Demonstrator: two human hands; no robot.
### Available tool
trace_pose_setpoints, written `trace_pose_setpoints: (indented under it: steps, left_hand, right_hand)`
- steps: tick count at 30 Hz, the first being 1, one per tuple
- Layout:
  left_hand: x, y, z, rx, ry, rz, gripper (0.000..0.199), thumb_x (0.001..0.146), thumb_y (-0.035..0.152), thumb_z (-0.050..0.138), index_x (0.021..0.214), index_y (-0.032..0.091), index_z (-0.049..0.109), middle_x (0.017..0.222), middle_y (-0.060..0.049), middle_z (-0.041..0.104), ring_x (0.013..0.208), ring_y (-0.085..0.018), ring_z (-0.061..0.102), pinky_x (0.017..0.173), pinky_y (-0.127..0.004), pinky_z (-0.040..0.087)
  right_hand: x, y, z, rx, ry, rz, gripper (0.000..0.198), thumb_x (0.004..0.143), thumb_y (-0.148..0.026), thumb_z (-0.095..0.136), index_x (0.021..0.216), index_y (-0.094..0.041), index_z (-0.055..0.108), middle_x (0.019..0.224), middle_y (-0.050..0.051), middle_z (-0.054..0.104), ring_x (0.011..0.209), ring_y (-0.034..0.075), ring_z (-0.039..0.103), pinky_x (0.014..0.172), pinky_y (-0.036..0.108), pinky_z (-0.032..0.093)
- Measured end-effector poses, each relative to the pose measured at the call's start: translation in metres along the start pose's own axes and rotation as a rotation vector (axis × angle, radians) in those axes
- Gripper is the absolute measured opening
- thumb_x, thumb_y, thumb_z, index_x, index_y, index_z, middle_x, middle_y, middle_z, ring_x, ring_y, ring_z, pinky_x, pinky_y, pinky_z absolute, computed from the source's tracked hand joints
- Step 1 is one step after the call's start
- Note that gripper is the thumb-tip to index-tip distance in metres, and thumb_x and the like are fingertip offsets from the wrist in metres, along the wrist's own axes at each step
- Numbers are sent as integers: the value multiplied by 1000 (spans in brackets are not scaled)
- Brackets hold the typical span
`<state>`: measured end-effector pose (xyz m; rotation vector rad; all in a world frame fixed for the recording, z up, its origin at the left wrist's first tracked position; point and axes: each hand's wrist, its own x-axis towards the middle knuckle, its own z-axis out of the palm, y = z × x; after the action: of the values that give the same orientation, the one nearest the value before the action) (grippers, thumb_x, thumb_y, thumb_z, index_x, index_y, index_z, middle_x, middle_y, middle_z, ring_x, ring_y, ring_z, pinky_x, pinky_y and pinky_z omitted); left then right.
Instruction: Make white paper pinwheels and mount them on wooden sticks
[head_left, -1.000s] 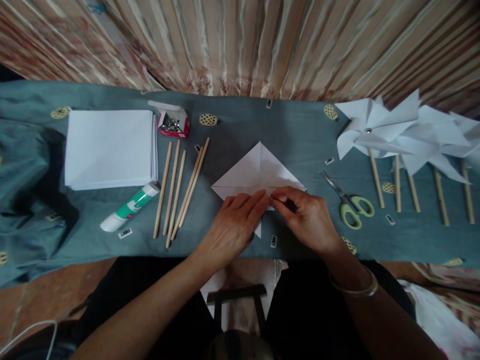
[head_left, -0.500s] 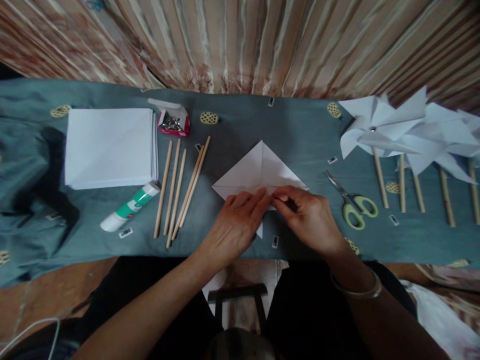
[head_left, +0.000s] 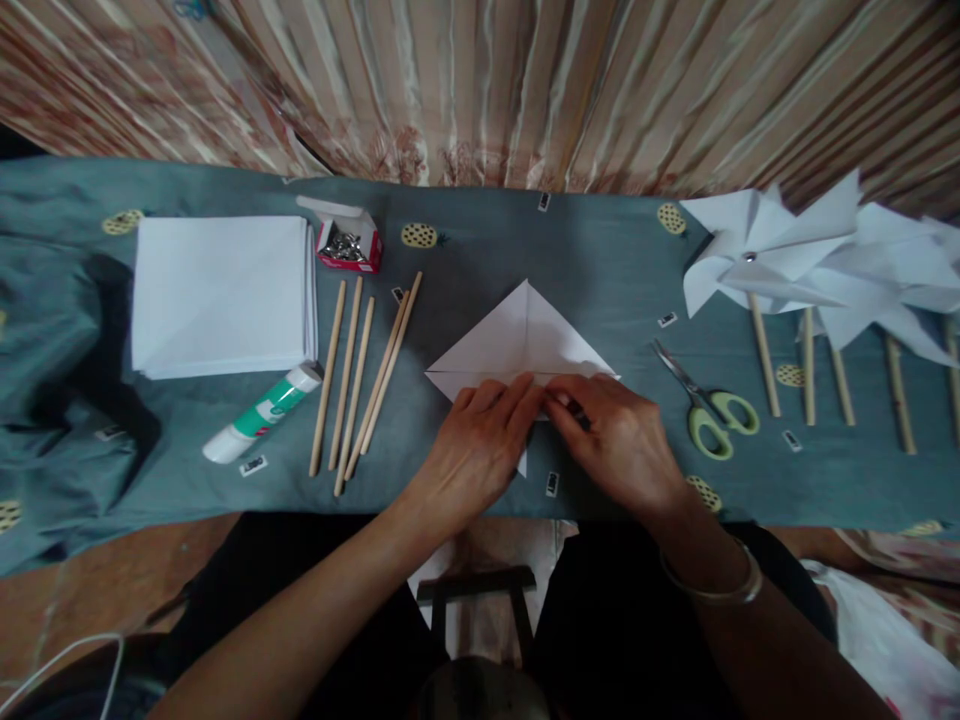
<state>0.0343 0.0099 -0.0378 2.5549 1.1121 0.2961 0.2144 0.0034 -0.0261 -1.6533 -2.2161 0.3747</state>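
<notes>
A white paper square [head_left: 517,330] lies cornerwise on the cloth, with crease lines crossing at its middle and a narrow point sticking out below my hands. Across its lower left part rests my left hand [head_left: 484,430], fingers stretched out and pressing on the paper, tips near the middle. My right hand [head_left: 611,430] is closed in a pinch on the paper just right of those fingertips. The exact spot under both hands is hidden. Right of the paper lie scissors [head_left: 701,400] with pale green handles, slightly apart.
Left of the paper are several wooden sticks [head_left: 349,375], a glue stick [head_left: 262,412], a stack of white paper [head_left: 221,295] and an open red box [head_left: 351,243] of small metal pieces. Several paper pinwheels [head_left: 780,250] on sticks overlap at right. A pleated curtain [head_left: 480,90] hangs behind the table.
My right hand has turned slightly, its fingers bending lower over the paper. My left hand stays on the paper. The whole view has shifted a few pixels.
</notes>
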Motion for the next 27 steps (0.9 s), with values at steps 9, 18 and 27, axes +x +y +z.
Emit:
trace_pose_setpoints:
  steps: [9,18,27]
  left_hand:
    - [4,-6,-3,36,118,-4,36,95,10,37,129,8,49,92,-10,72,96,-26,58,83,-40,43]
    - [4,-10,0,100,180,0,43,85,0,41,126,9,53,81,-6,69,95,-24,59,88,-39,41]
    - [4,-9,-4,96,160,4,44,85,1,41,127,8,52,83,-8,72,95,-26,58,88,-42,41]
  right_hand:
    - [-5,-3,2,-144,140,-177,19,97,-18,53,101,-12,71,105,12,75,92,26,65,86,40,53]
    - [8,20,-5,-30,230,29,33,98,-30,50,127,-18,63,127,13,67,119,30,61,105,50,47]
    - [55,43,23,165,181,127,40,93,-42,52,120,-17,67,147,17,50,136,33,48,113,53,39]
